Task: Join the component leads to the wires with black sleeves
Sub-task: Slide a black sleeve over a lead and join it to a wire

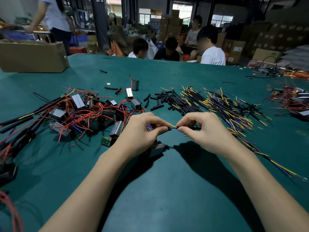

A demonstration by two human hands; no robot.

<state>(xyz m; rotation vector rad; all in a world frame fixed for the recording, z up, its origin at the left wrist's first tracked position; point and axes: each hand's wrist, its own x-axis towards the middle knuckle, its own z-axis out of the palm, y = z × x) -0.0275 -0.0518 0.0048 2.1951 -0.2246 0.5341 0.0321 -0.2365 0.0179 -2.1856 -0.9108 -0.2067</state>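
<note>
My left hand [142, 131] pinches a short black sleeve [164, 128] with blue leads running back under the fingers. A grey component [157, 149] hangs below that hand, just above the green table [167, 190]. My right hand [202, 129] pinches a black-sleeved wire [194, 128] by its end. Between the two hands the bare yellow and blue wire ends [173, 126] meet at the sleeve's mouth. The rest of the wire is hidden behind my right hand.
A tangle of grey components with red leads [80, 113] lies to the left. Loose black sleeves [160, 99] lie ahead, with a spread of yellow and blue sleeved wires [225, 106] to the right. A cardboard box [33, 56] stands far left. Several people sit beyond the table.
</note>
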